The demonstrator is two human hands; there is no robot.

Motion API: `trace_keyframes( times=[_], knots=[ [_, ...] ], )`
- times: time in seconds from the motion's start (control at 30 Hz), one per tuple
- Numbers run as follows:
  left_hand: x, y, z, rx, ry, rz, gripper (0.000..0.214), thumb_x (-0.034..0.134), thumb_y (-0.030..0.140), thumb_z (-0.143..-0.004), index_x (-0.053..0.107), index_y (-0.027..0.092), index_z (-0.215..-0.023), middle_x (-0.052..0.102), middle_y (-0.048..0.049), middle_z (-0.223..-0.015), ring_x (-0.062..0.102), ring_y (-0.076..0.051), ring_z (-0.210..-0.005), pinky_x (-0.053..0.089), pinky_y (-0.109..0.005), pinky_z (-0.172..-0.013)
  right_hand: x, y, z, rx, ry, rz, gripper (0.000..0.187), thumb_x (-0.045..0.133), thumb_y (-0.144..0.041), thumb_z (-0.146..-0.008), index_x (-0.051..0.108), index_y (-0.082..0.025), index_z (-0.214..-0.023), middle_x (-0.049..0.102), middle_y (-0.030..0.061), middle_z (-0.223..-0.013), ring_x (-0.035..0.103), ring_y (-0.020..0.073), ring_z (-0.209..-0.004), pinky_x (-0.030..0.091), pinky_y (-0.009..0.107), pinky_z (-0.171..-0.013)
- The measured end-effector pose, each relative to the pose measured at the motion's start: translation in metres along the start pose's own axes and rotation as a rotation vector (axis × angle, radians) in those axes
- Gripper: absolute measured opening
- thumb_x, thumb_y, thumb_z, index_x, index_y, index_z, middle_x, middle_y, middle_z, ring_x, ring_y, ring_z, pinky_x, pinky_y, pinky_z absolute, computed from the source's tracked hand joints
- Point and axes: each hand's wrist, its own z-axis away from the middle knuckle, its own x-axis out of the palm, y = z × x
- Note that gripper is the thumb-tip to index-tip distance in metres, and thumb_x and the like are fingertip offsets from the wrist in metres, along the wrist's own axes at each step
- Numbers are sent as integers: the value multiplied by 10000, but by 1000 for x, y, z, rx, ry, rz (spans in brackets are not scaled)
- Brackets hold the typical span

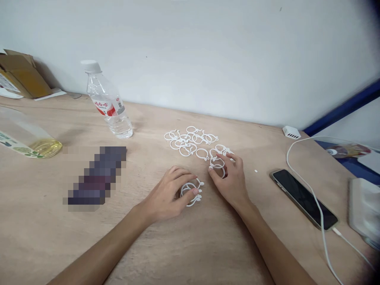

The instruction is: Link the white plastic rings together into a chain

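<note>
Far left: cardboard box (pixel 18 73), yellow-liquid bottle (pixel 29 140) lying flat, water bottle (pixel 108 105) upright on bench (pixel 178 245). Left hand (pixel 168 194) palm down, forearm entering from bottom left, fingers curled shut over ring bundle (pixel 192 192): few thin white plastic loops stacked, pressed to bench. Ring pile (pixel 192 139) just beyond, loose, tangled. Right hand (pixel 231 180) palm down, thumb and forefinger pinching single ring (pixel 218 164) at pile's near edge. Phone (pixel 303 198) face up, cable (pixel 320 221) plugged in, right.

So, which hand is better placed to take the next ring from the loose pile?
Probably the right hand: it touches rings at the near edge of the loose pile. The left hand grips a small stack, farther back.
</note>
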Motion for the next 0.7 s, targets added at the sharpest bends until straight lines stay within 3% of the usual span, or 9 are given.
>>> trace_keyframes(
  times=[0.2, 0.43, 0.6, 0.7],
  knots=[
    [0, 0, 0, -7, 3, -6, 309, 535, 309, -893, 616, 191, -1167, 638, -94, -1136, 532, -234, -1107, 433, -416, -989, -2, -2, -1, 84, 26, -34, 254, 685, -316, -689, 499, -211, -827, 535, 30, -859, 561, 198, -781, 499, 355, -708],
    [6, -6, -9, -145, 89, -62, 306, 505, 214, -889, 603, 178, -1176, 634, -86, -1191, 552, -216, -1125, 435, -401, -1006, -3, -4, -2, 128, -16, -107, 257, 695, -341, -693, 541, -201, -844, 598, 33, -853, 578, 172, -702, 495, 325, -665],
    [11, -13, -51, 34, -63, -249, 403, 401, 93, -879, 568, 189, -1234, 584, -70, -1294, 512, -232, -1188, 408, -425, -1027, -4, -5, 0, 77, -26, -182, 241, 703, -310, -698, 581, -197, -873, 657, 54, -923, 624, 183, -738, 522, 342, -708],
    [16, -19, -72, 120, -182, -264, 369, 397, 94, -880, 633, 185, -1149, 638, -75, -1152, 576, -208, -1074, 450, -375, -972, -5, -6, 1, -2, -9, -202, 101, 671, -293, -739, 652, -203, -780, 685, 68, -963, 651, 206, -837, 529, 353, -773]
  ],
)
